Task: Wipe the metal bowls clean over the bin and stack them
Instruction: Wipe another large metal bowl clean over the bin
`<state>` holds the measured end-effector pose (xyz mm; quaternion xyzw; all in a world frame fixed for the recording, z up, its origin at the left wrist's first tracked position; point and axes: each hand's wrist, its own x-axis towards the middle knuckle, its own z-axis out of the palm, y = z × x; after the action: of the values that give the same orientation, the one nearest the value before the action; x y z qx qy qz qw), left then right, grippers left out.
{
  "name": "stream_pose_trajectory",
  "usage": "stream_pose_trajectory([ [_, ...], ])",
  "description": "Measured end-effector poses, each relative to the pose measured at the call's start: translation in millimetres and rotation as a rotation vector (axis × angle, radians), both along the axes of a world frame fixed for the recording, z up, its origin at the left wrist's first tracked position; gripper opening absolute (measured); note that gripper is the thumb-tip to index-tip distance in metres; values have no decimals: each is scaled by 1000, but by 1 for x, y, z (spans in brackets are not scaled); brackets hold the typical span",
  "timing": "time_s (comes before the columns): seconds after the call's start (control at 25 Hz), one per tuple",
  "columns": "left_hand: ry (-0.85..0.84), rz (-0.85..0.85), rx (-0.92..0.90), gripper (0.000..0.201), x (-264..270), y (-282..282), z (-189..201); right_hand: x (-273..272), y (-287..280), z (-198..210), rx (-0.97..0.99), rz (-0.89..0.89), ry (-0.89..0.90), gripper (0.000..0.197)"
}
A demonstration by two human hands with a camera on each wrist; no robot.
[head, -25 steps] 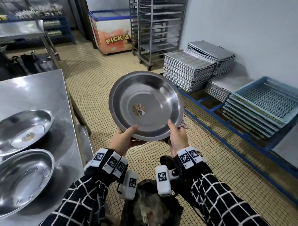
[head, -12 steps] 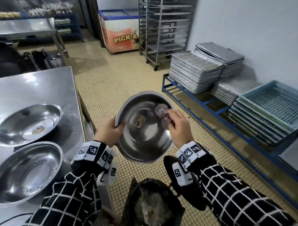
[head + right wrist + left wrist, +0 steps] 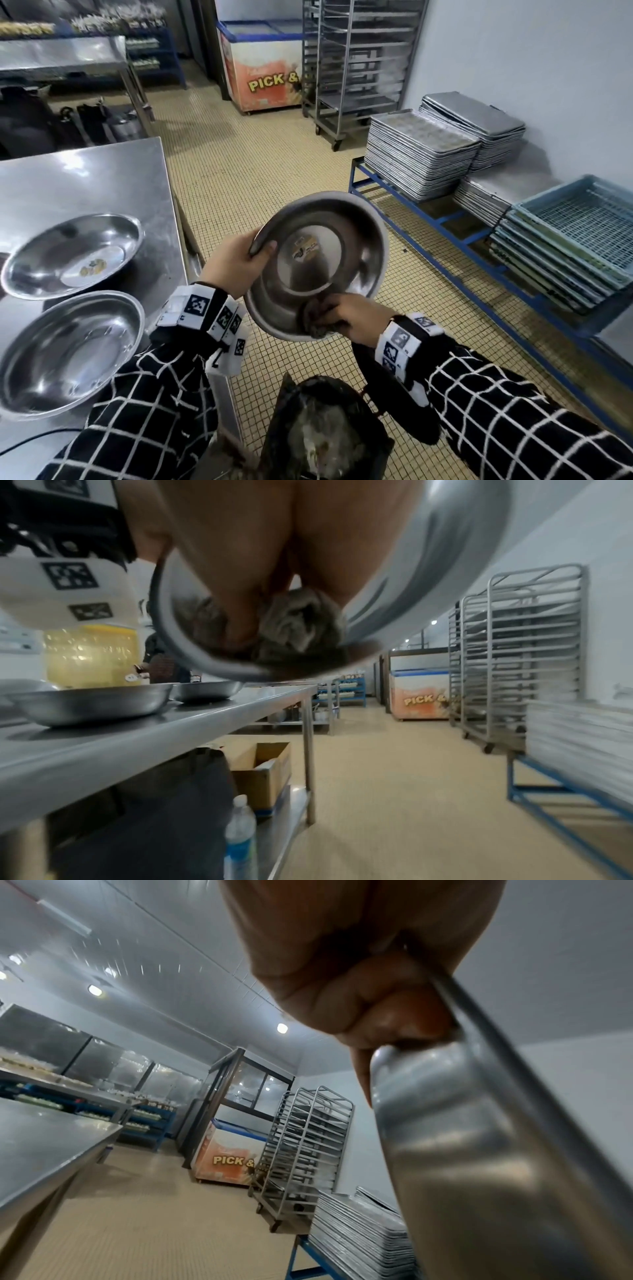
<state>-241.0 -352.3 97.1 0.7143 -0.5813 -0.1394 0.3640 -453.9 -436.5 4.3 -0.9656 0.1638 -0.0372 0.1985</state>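
I hold a round metal bowl (image 3: 318,263) tilted toward me above the black-lined bin (image 3: 325,435). My left hand (image 3: 239,263) grips its upper left rim, thumb inside; the left wrist view shows the fingers curled round the rim (image 3: 496,1042). My right hand (image 3: 346,317) presses a crumpled grey cloth (image 3: 317,320) against the bowl's lower inner wall; the right wrist view shows that cloth (image 3: 301,626) bunched under the fingers. A sticker (image 3: 305,248) sits at the bowl's centre. Two more metal bowls lie on the steel table: a far one with yellow crumbs (image 3: 72,255) and a near one (image 3: 65,353).
The steel table (image 3: 102,178) runs along my left, its edge beside the bin. Stacked baking trays (image 3: 418,154) and blue crates (image 3: 575,246) rest on a blue low rack at right. A wheeled tray rack (image 3: 356,68) and a chest freezer (image 3: 260,68) stand behind. Tiled floor lies between.
The bowl came down from held-up level and tilted over the bin. My right hand brought the cloth inside and swept it from the upper right wall down to the lower rim.
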Motion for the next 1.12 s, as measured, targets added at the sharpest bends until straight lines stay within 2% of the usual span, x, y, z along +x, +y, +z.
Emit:
stream_pose_trajectory([
  [0.04,1,36,-2,21,2,1,0,-2,-6,6,34,-52,56,30],
  [0.08,31,84,-9,23,4,3,-1,-2,-11,11,54,-143,37,28],
  [0.2,66,183,-64,16,8,5,1,2,-28,39,-81,-505,-355,36],
  [0.28,123,131,-90,12,5,7,3,12,-39,62,-207,-616,-515,37],
  [0.4,256,58,-137,16,-9,12,5,22,-46,66,-304,-608,-459,33],
  [0.48,329,88,-228,17,-14,13,12,23,-32,46,-247,-540,-362,35],
  [0.64,225,126,-248,19,-10,3,20,28,10,12,-116,-411,-346,30],
  [0.76,216,188,-278,27,-15,1,17,28,33,7,89,-519,-528,29],
  [0.84,293,231,-336,25,-21,1,18,29,43,12,-18,-642,-763,31],
  [0.92,380,234,-382,20,-29,-1,22,39,50,28,-81,-621,-840,39],
  [1.04,506,180,-457,11,-39,-1,35,61,60,43,-146,-489,-634,49],
  [1.12,570,131,-480,10,-37,0,42,60,56,42,-221,-507,-487,55],
])
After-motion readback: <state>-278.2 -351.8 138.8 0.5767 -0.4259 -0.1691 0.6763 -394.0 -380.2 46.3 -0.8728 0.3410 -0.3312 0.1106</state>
